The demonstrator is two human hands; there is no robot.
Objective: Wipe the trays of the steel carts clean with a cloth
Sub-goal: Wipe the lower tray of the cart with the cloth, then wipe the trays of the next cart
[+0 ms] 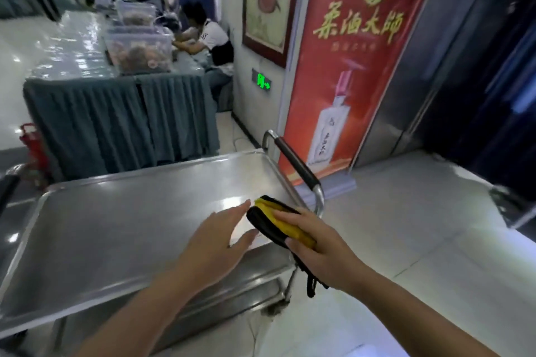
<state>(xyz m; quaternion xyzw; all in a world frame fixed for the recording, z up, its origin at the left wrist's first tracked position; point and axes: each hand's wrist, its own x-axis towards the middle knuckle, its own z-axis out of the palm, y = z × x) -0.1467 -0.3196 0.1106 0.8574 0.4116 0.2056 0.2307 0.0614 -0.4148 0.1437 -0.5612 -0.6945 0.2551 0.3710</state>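
Yellow-black cloth (278,224) folded, apparently damp; right hand (316,243) grips.

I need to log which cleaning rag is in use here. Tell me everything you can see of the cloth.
The cloth is folded into a thick pad, yellow on its upper face with a black layer and black edging beneath. The right hand grips it, fingers curled over the top. It sits tilted at the right near corner of the top tray, by the cart's handle. A black cord or strap seems to hang below the hand. The left hand lies open just beside it; contact is unclear.
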